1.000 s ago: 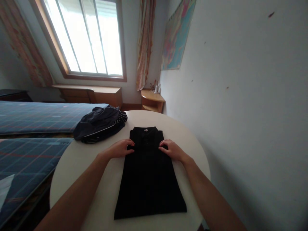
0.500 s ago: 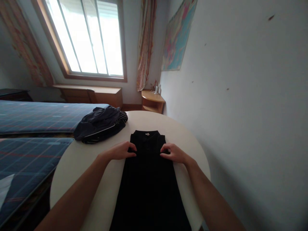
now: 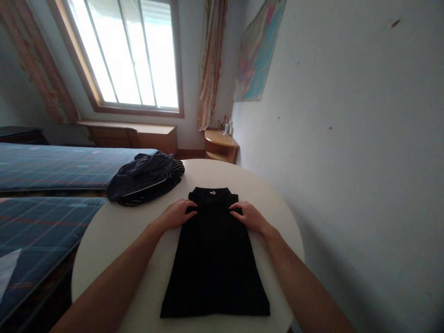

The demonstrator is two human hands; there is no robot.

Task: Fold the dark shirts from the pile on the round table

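Observation:
A black garment with a collar, seemingly a shirt (image 3: 215,263), lies narrow and flat down the middle of the round white table. Its collar with a small pale label faces away from me, and its near edge runs straight across close to me. My left hand (image 3: 178,213) pinches the cloth at the left side just below the collar. At the matching spot on the right, my right hand (image 3: 249,216) pinches the same layer between thumb and fingers. That upper layer's edge spans between both hands, covering part of the chest.
A heap of dark clothes (image 3: 145,178) with white stripes sits on the table's far left rim. Beds with blue plaid mattresses (image 3: 45,222) adjoin the left side. A white wall (image 3: 347,162) stands close on the right. A corner shelf (image 3: 221,138) stands beyond the table (image 3: 274,203).
Both hands have moved slightly away from me, drawing the upper layer toward the collar. The shirt's near edge has come into view on the table.

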